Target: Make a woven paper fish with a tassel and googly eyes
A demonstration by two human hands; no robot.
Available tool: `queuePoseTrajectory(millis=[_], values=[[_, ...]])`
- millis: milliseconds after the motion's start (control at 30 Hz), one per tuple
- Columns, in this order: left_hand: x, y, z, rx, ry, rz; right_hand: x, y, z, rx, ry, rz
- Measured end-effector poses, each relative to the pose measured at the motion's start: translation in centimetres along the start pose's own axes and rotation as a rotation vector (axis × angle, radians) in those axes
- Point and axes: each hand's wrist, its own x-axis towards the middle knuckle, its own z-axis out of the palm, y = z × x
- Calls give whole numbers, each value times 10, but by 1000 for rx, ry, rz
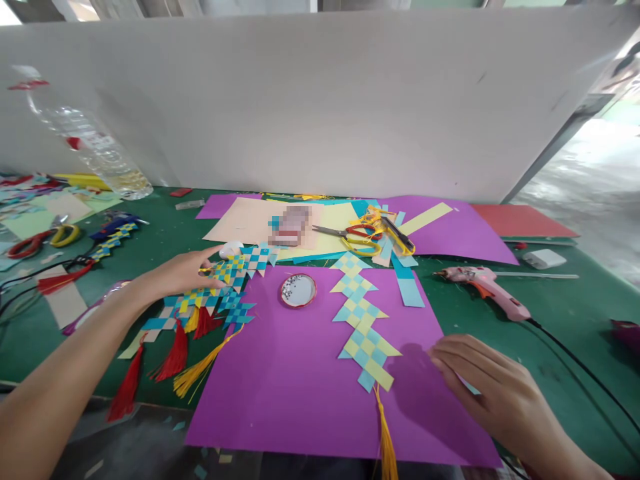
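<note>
My left hand (187, 275) reaches over a pile of woven paper fish in teal, yellow and cream. Its thumb and fingers close around a yellow-and-teal woven paper fish (231, 270) at the top of the pile. Red tassels (176, 353) and a yellow tassel (200, 370) hang from the pile. On the purple sheet (295, 380) lies a light blue and yellow woven strip (364, 313) with a yellow tassel (384, 433). My right hand (487, 393) is right of the strip, fingers curled together; a light blue bit shows beneath, and whatever they hold is hidden.
A round lid (299, 291) with small dark-and-white beads sits on the purple sheet. Behind it are scissors (357, 235) and a blurred-out object (290, 225). A pink glue gun (487, 287) with its cord lies right. At the left stand a water bottle (100, 150) and red-handled scissors (33, 243).
</note>
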Motion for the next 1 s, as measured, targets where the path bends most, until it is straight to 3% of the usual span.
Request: queuePoseTrajectory(millis=[100,200,300,500,633,1000], values=[[0,-1,-1,42,-153,-107,0,0,0,-3,6,-14],[3,-7,-5,85,-166,-195,0,0,0,-17,3,-28],[3,-11,-12,17,-123,-185,0,0,0,-15,-7,-38],[-7,-5,-33,-450,16,-246,-1,1,0,-10,-25,-38],[-7,0,-44,-613,71,-309,-1,1,0,-10,-19,-18],[6,3,-45,-1025,100,-400,2,0,-1,-14,-4,-16]])
